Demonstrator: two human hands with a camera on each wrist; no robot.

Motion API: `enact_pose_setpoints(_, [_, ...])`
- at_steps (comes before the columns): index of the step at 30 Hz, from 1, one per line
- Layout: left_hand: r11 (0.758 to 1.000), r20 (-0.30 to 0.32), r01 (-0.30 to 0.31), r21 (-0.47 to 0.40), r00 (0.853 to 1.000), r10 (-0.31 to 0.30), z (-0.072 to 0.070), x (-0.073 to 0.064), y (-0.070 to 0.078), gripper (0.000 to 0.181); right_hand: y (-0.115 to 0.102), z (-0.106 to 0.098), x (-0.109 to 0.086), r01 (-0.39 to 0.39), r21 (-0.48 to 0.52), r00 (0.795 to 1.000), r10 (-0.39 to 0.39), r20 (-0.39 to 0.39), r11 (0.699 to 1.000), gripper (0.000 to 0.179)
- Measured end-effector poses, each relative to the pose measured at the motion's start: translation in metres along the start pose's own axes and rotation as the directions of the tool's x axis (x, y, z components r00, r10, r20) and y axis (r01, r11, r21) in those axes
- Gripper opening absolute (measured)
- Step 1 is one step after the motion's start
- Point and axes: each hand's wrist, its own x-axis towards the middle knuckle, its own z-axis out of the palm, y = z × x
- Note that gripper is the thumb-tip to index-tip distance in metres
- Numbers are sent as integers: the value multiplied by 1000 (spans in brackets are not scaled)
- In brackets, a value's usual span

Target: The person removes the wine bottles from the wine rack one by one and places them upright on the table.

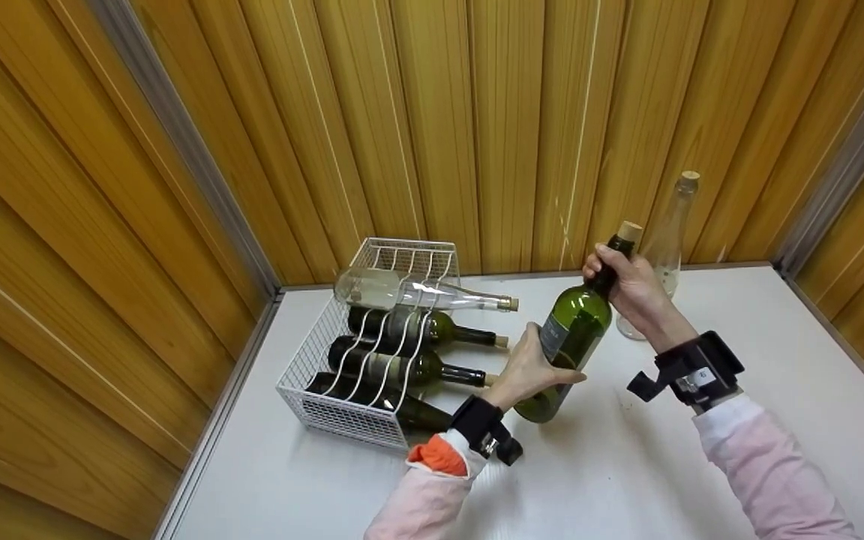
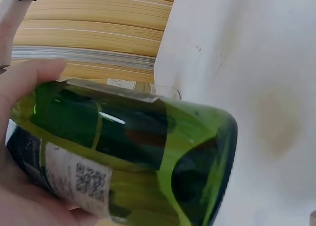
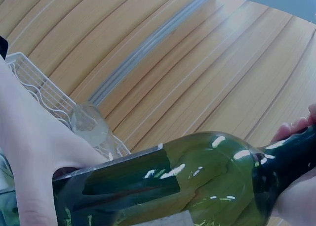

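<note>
A green wine bottle (image 1: 582, 311) with a cork in its mouth is held tilted above the table, neck up and to the right. My right hand (image 1: 636, 291) grips its dark neck just below the cork. Around the body, my left hand (image 1: 531, 367) holds the bottle with thumb and fingers spread on either side. The left wrist view shows a label with a printed square code (image 2: 91, 180) beside the left palm and the bottle's base pointing right. In the right wrist view, the bottle's shoulder (image 3: 217, 166) lies between both hands.
A white wire rack (image 1: 327, 405) stands to the left, with several corked bottles on their sides, among them a clear bottle (image 1: 432, 294) at the back. Behind my right hand a clear corked bottle (image 1: 673, 232) stands upright. Wood-patterned walls (image 1: 507, 135) border the white table (image 1: 597, 480).
</note>
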Motion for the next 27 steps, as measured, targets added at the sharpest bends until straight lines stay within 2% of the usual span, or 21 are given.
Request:
enact_pose_setpoints(4, [999, 43, -2, -38, 999, 4, 1, 1, -1, 71, -1, 0, -1, 18, -71, 1000, -16, 19, 997, 30])
enact_pose_setpoints(9, [997, 77, -26, -67, 997, 32, -1, 1, -6, 68, -1, 0, 0, 24, -108, 1000, -23, 8, 994, 29])
enact_pose_setpoints(17, [999, 52, -50, 6, 997, 49, -5, -2, -17, 61, -7, -7, -1, 52, -134, 998, -54, -12, 990, 28])
enact_pose_setpoints(24, [997, 44, -74, 24, 996, 73, -9, -5, -14, 50, -15, -19, 5, 57, -250, 996, -74, -59, 967, 26])
enact_pose_setpoints(27, [993, 53, -112, 39, 993, 109, -7, 2, -27, 46, -19, -26, 9, 58, -291, 992, -87, -86, 955, 25])
